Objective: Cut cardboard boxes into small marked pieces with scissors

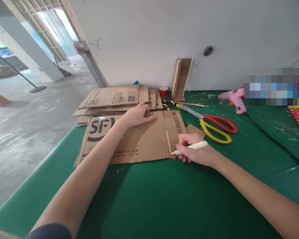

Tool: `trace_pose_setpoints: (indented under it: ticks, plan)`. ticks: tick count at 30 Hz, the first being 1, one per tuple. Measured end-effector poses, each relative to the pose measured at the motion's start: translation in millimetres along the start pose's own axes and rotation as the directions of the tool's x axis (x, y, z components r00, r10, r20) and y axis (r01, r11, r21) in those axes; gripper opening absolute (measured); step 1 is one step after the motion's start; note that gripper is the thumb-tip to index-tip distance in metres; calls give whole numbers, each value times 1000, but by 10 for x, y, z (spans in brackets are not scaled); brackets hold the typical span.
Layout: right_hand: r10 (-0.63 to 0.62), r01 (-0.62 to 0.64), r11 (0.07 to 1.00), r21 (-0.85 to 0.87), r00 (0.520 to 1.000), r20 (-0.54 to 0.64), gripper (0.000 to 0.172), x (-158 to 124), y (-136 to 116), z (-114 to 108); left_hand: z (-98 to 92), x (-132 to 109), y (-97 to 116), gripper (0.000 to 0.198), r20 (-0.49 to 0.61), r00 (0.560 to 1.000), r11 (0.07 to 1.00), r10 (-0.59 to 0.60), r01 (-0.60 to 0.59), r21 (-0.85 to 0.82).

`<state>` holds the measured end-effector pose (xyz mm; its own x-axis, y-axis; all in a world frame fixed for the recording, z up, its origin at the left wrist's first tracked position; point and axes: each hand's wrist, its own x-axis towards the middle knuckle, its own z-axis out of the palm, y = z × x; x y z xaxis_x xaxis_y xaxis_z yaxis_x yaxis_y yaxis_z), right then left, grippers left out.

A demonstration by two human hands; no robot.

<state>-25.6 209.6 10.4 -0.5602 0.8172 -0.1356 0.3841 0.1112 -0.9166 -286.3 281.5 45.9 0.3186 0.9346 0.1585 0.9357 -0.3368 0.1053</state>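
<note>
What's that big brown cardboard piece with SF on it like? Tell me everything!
The flat, roughly rectangular brown cardboard piece lies on the green tabletop. It has a big dark SF logo at its left and SF EXPRESS lettering along its right end. The left hand rests on it; the right hand holds a white pen at a white line on it.

"SF", "SF EXPRESS" and "-express.com" on the front cardboard piece

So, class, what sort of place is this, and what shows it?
Probably a craft workspace in an unfinished building: a pink glue gun and scissors lie at hand, and the grey floor beyond looks like bare concrete.
</note>
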Motion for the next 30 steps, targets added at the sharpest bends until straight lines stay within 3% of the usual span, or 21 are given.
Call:
trace_pose_setpoints:
  ticks: [7,13,22,30]
  plan:
    - [16,-16,1000,4,999,-29,21,3,6,6,0,0,1,47,-1,1000,1000,4,-4,-4]
    - [-5,6,1000,-14,997,81,23,-11,-33,-28,-43,-11,40,46,27,1000,1000,-15,16,-12]
    - [35,-35,999,2,999,17,20,5,-9,-6,-20,-4,21,47,26,999,1000,-18,18,-14]
    - [-14,13,1000,7,998,65,22,-17,-27,-21,-9,-14,18,47,22,1000,1000,-16,16,-9]
